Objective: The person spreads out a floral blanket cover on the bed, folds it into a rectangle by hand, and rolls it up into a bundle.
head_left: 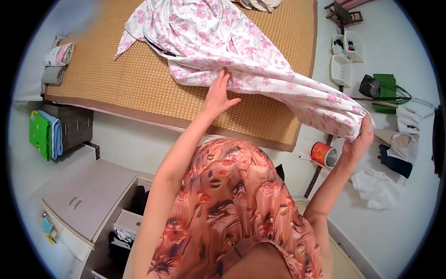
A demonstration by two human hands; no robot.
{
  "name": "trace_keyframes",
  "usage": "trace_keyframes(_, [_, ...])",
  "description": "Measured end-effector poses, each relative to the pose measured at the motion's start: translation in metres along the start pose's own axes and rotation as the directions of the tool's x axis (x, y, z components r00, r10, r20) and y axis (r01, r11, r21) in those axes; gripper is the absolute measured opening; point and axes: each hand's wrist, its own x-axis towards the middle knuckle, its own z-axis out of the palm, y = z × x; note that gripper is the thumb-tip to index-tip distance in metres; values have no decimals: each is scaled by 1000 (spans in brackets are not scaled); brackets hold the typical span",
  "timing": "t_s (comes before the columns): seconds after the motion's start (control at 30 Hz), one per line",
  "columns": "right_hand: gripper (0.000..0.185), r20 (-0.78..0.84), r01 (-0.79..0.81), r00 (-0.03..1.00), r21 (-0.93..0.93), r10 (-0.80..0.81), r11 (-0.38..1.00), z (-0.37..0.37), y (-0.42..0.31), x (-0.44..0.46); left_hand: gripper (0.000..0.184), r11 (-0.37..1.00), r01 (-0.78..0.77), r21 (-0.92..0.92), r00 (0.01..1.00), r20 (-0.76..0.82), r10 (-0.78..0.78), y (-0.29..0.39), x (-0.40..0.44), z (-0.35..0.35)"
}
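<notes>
A white cloth with pink flowers (204, 28) lies across the woven mat (139, 88) on the bed, with its right end drawn out past the mat's edge. My right hand (360, 137) is closed on that end and holds it raised. My left hand (220, 95) rests with fingers spread at the cloth's near edge, fingertips touching the fabric, thumb pointing right. A dark slit or strip shows in the cloth at its left part.
Folded cloths (58, 56) sit at the mat's left end. A red bucket (323, 153) stands on the floor at right, near white baskets (341, 69), a green bag (384, 93) and hanging clothes (402, 146). Open drawers (127, 221) are at lower left.
</notes>
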Motion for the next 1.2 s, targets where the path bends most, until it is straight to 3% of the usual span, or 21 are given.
trace_keyframes(0.07, [25,16,1,1000,47,-2,999,-2,-11,1,69,995,-40,94,999,13,39,-1,10,9])
trace_keyframes(0.1, [26,-3,4,1000,28,-3,1000,-4,-18,1,52,992,-61,109,995,-70,69,-5,14,13])
trace_keyframes(0.2, [27,27,14,999,93,-16,996,-20,-27,9,29,993,-51,103,980,-189,70,-17,21,8])
trace_keyframes(0.23, [28,31,-9,999,103,6,995,-28,-28,12,14,996,-49,68,965,-255,65,-16,24,3])
trace_keyframes(0.33, [29,16,-57,998,154,55,986,-33,-30,18,18,993,95,-67,991,-87,-100,-7,21,-13])
trace_keyframes(0.43, [34,42,-67,997,183,61,981,-41,-32,19,37,986,36,-164,999,38,-30,13,13,-3])
trace_keyframes(0.53, [38,82,-90,994,198,75,976,-37,-38,13,61,991,-28,134,988,-146,48,25,11,28])
trace_keyframes(0.6, [38,106,-81,993,214,59,973,-37,-39,11,75,981,65,180,994,-99,-47,26,16,41])
trace_keyframes(0.63, [39,100,-76,993,191,57,979,-37,-41,10,51,990,87,111,966,-253,-56,25,20,41])
trace_keyframes(0.73, [36,101,-40,995,192,20,981,-50,-42,16,26,997,64,31,976,-212,-56,-1,35,26])
trace_keyframes(0.77, [36,68,1,998,162,-12,987,-57,-40,20,14,1000,-2,24,916,-400,12,-4,37,20])
trace_keyframes(0.87, [33,-28,102,995,116,-99,988,-79,-22,25,20,996,-28,-83,879,-476,-15,-6,28,-24])
trace_keyframes(0.93, [30,-64,154,987,143,-146,978,-91,-10,27,23,983,151,-106,977,-138,-165,13,-10,-43])
trace_keyframes(0.97, [29,-49,133,991,168,-127,977,-101,-6,29,22,995,-63,-83,993,90,70,24,-25,-54])
trace_keyframes(1.0, [28,-85,131,989,158,-119,979,-104,-6,30,22,956,-271,-112,903,314,293,29,-36,-62])
trace_keyframes(1.03, [27,-121,129,986,146,-112,981,-106,-9,30,23,940,-265,-216,880,345,327,20,-44,-59])
trace_keyframes(1.13, [26,-164,147,979,147,-122,978,-114,-10,28,23,988,-138,-75,972,183,150,-7,-39,-45])
trace_keyframes(1.2, [27,-197,176,969,134,-148,975,-122,-10,27,19,973,-223,-64,969,99,228,-15,-28,-36])
